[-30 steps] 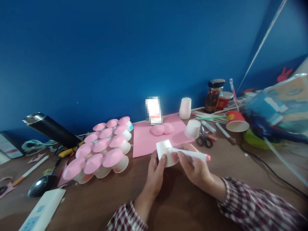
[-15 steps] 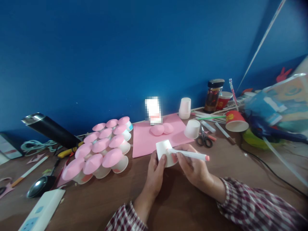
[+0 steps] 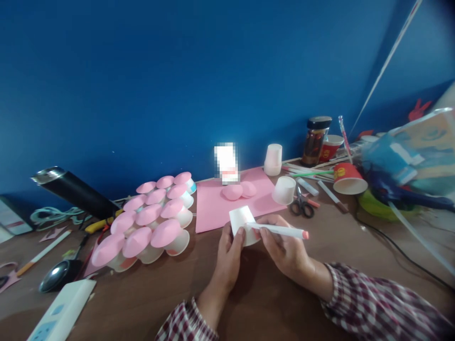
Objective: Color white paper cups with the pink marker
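Low in the centre of the frame, the left hand [image 3: 230,253] grips a small white paper cup [image 3: 242,224] held bottom-up, while the right hand [image 3: 284,246] closes on a white marker [image 3: 280,230] whose tip touches the cup. Behind them, on the pink sheet [image 3: 216,203], another white cup [image 3: 284,190] stands inverted. Right of it, a red cup [image 3: 349,179] lies on its side, its contents unseen.

No lettering reads clearly; the red cup [image 3: 347,179] bears a yellow mark too blurred to make out.
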